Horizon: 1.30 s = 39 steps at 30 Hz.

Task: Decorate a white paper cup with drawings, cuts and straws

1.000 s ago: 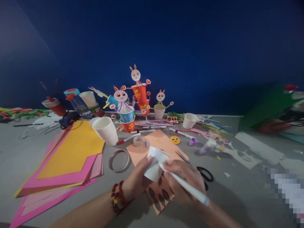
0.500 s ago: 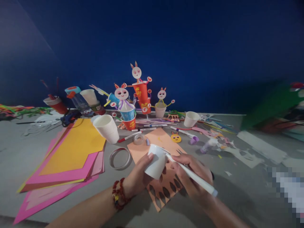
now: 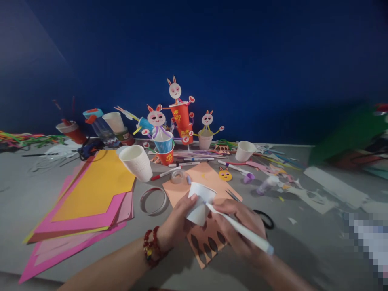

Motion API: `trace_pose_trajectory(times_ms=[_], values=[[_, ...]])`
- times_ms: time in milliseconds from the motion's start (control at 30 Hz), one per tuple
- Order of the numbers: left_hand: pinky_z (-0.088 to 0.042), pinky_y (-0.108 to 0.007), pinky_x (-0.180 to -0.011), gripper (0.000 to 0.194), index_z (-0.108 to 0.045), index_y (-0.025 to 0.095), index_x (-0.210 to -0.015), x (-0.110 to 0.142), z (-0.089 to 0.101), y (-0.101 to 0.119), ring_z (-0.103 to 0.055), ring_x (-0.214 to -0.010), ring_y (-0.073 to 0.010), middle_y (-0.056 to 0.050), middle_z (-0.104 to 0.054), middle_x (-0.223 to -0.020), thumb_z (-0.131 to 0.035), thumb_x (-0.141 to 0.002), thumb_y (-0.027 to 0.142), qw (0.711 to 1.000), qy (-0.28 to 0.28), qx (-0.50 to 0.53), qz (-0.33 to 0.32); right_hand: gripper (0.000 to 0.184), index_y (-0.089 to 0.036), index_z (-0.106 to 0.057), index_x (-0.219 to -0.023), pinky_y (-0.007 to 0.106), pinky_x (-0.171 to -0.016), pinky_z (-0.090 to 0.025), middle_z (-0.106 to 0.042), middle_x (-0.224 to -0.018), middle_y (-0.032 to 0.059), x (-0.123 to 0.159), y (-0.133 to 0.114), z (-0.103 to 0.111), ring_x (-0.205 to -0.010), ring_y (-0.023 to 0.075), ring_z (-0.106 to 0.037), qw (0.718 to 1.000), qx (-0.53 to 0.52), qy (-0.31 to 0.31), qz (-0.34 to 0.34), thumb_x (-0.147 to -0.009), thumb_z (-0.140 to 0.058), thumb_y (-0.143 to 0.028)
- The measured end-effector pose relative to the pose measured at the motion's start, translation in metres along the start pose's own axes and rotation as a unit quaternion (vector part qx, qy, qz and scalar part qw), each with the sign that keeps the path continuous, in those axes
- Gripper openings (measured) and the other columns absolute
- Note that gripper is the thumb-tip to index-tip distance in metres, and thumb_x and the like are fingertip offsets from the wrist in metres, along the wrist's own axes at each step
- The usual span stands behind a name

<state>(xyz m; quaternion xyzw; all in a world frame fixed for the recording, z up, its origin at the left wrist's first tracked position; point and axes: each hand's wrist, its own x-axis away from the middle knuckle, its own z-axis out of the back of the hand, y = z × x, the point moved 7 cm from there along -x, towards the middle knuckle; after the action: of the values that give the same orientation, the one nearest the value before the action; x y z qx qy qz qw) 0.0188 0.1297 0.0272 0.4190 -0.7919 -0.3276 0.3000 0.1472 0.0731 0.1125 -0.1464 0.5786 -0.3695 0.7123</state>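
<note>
My left hand (image 3: 178, 214), with red beads round its wrist, is closed on a white paper cup (image 3: 198, 202) tilted on its side. My right hand (image 3: 239, 226) grips a white marker pen (image 3: 245, 229); its tip meets the cup's wall or lies right in front of it. Any mark there is too small to make out. Beneath both hands lies an orange paper sheet (image 3: 203, 173) with leaf-shaped cut-outs along its near part. Scissors (image 3: 263, 218) lie partly hidden behind my right hand. A yellow paper rabbit face (image 3: 225, 174) rests beyond the sheet's right edge.
Coloured paper sheets (image 3: 87, 190) lie at left beside a tape roll (image 3: 153, 201) and stacked white cups (image 3: 136, 162). Rabbit figures on cups (image 3: 180, 117) stand at the back near the blue wall. Markers, a single cup (image 3: 245, 151), glue (image 3: 268, 184) and paper scraps (image 3: 315, 198) spread rightward.
The marker's tip has shifted slightly left and down, toward the middle of the cup's side. The cup has turned a little, and more of the scissors shows beside my right hand.
</note>
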Motion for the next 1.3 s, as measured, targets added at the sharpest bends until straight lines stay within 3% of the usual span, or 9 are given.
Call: trace_pose_trajectory(times_ms=[133,300,433,533,700,833,967,1100,1300], values=[[-0.049,-0.025,-0.062,0.042,-0.068,0.013,-0.102,0.002,0.000,-0.001,-0.063,-0.068,-0.0166,-0.005,-0.067,-0.076,-0.075,-0.077,0.046,1.000,0.015,0.004,0.004,0.015,-0.021,-0.063,-0.092,0.024,-0.051,-0.048,-0.064,-0.062,-0.0016,0.004,-0.005,-0.017,-0.050,0.0137,-0.059,0.997,-0.011,-0.065,0.047,-0.086,-0.055,-0.010],[-0.046,-0.023,-0.057,0.041,-0.069,0.013,-0.102,0.002,0.000,-0.001,-0.061,-0.063,-0.0148,-0.004,-0.067,-0.075,-0.076,-0.077,0.044,1.000,0.021,-0.001,0.002,0.014,-0.020,-0.062,-0.091,0.025,-0.055,-0.048,-0.066,-0.068,0.0008,0.006,0.000,-0.013,-0.056,0.0149,-0.062,0.999,-0.005,-0.038,0.012,-0.087,-0.054,-0.010],[-0.048,-0.024,-0.062,0.042,-0.069,0.013,-0.105,0.002,0.001,-0.002,-0.063,-0.069,-0.0164,-0.006,-0.068,-0.080,-0.077,-0.076,0.043,1.000,0.029,0.002,0.004,0.013,-0.021,-0.062,-0.089,0.024,-0.052,-0.045,-0.062,-0.062,-0.0017,0.007,-0.004,-0.015,-0.052,0.0132,-0.058,0.998,-0.012,-0.057,0.038,-0.085,-0.054,-0.010],[-0.046,-0.023,-0.057,0.040,-0.069,0.014,-0.104,0.002,0.001,-0.001,-0.061,-0.065,-0.0158,-0.005,-0.068,-0.079,-0.076,-0.077,0.043,1.000,0.031,-0.003,0.000,0.013,-0.021,-0.062,-0.090,0.024,-0.057,-0.048,-0.064,-0.067,-0.0007,0.007,0.001,-0.013,-0.057,0.0143,-0.062,0.999,0.004,-0.040,0.003,-0.087,-0.054,-0.011],[-0.047,-0.026,-0.065,0.041,-0.069,0.014,-0.105,0.003,-0.002,0.000,-0.062,-0.068,-0.0168,-0.005,-0.068,-0.076,-0.075,-0.078,0.043,1.000,0.022,-0.006,0.001,0.012,-0.021,-0.062,-0.089,0.024,-0.051,-0.044,-0.062,-0.062,-0.0021,0.008,-0.004,-0.018,-0.050,0.0132,-0.056,0.996,-0.018,-0.073,0.037,-0.086,-0.054,-0.013],[-0.046,-0.025,-0.062,0.038,-0.070,0.015,-0.102,0.003,-0.002,0.000,-0.060,-0.063,-0.0154,-0.004,-0.067,-0.075,-0.075,-0.078,0.043,1.000,0.020,-0.017,-0.001,0.013,-0.020,-0.063,-0.088,0.025,-0.055,-0.046,-0.064,-0.065,-0.0002,0.005,-0.001,-0.014,-0.055,0.0144,-0.060,0.998,-0.021,-0.052,0.002,-0.087,-0.053,-0.011],[-0.047,-0.024,-0.060,0.041,-0.069,0.014,-0.102,0.003,0.001,-0.001,-0.062,-0.068,-0.0161,-0.005,-0.068,-0.080,-0.077,-0.075,0.044,1.000,0.026,-0.005,0.000,0.012,-0.020,-0.063,-0.089,0.024,-0.054,-0.046,-0.064,-0.064,-0.0011,0.006,-0.001,-0.014,-0.054,0.0139,-0.059,0.997,-0.035,-0.074,0.011,-0.087,-0.054,-0.012],[-0.042,-0.022,-0.047,0.048,-0.067,0.015,-0.106,0.002,-0.001,-0.005,-0.060,-0.059,-0.0158,-0.006,-0.068,-0.077,-0.073,-0.076,0.052,0.999,0.000,-0.015,0.029,0.013,-0.020,-0.064,-0.094,0.025,-0.059,-0.050,-0.069,-0.075,0.0018,0.005,0.013,0.001,-0.063,0.0156,-0.066,0.999,0.018,0.000,-0.050,-0.089,-0.055,-0.012],[-0.046,-0.022,-0.052,0.047,-0.068,0.014,-0.105,0.002,-0.002,-0.002,-0.059,-0.058,-0.0130,-0.005,-0.067,-0.078,-0.074,-0.076,0.050,1.000,-0.008,-0.001,0.014,0.018,-0.021,-0.064,-0.099,0.026,-0.061,-0.052,-0.070,-0.074,0.0012,0.005,0.003,-0.008,-0.061,0.0153,-0.065,0.998,-0.018,-0.047,0.031,-0.087,-0.056,-0.009]])
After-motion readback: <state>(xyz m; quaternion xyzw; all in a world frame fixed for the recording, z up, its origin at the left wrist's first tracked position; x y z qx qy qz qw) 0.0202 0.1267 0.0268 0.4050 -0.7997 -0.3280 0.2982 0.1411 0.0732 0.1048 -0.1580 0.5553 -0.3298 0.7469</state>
